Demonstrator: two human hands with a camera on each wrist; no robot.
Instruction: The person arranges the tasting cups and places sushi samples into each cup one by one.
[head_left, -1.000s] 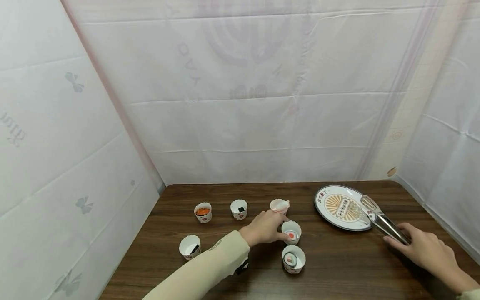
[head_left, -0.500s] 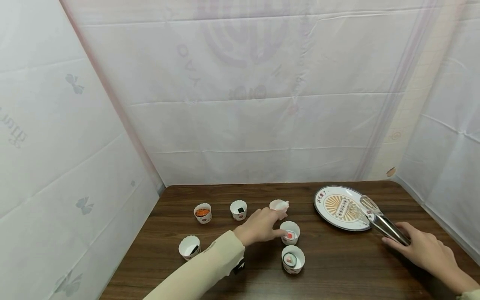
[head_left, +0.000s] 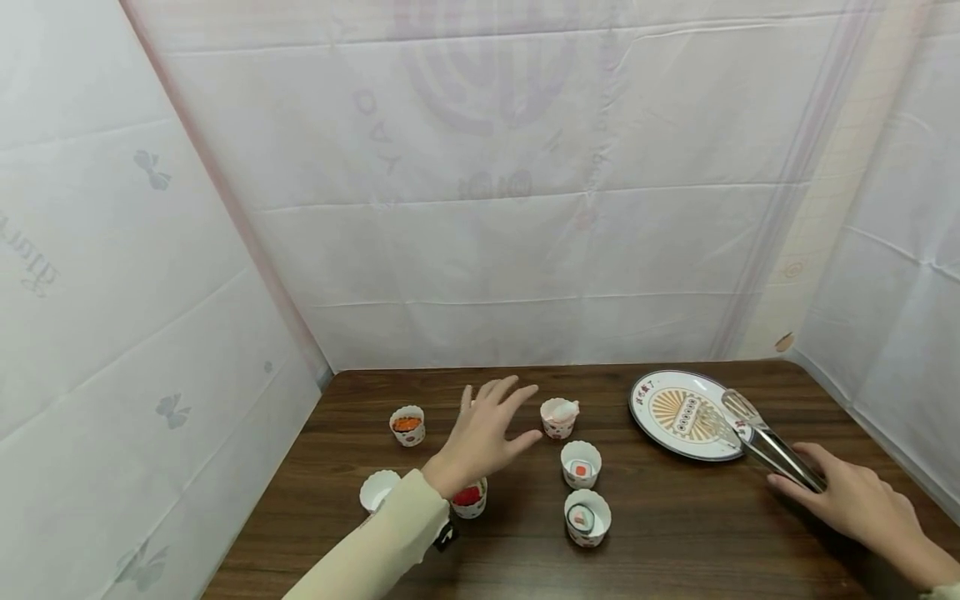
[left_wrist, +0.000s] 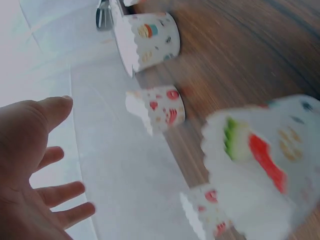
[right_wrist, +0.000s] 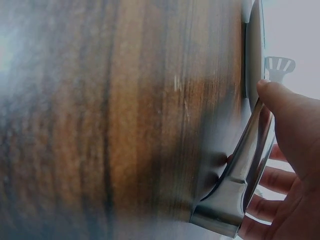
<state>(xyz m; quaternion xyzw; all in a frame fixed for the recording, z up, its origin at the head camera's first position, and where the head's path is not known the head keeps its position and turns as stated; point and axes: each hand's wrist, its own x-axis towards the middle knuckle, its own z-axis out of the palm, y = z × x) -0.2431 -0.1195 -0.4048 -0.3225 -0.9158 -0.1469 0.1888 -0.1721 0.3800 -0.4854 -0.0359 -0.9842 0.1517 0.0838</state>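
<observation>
My left hand (head_left: 483, 433) hovers over the paper cups with its fingers spread and nothing in them. Beneath its wrist, partly covered, stands a cup (head_left: 468, 500) with a red piece; the left wrist view shows green beside the red in a nearby cup (left_wrist: 250, 185). To the hand's right are a cup with a pinkish-white thing (head_left: 558, 419) and two cups with sushi-like rolls, one red-centred (head_left: 581, 465), the other pale pink-centred (head_left: 587, 518). At the right my right hand (head_left: 862, 504) grips metal tongs (right_wrist: 227, 195), thumb and fingers on opposite sides. The tongs' tips are over a patterned plate (head_left: 648, 417).
A cup of orange bits (head_left: 407, 427) stands at the back left. Nearer sits another cup (head_left: 377, 487), partly behind the left sleeve. The brown wooden table (head_left: 675, 533) meets white cloth walls (head_left: 480, 250) at the back and sides.
My left hand has lifted off the red-centred roll's cup and moved left, its fingers spreading; it now hides the back middle cup. The cup with the red piece has come into sight. The right hand stays put.
</observation>
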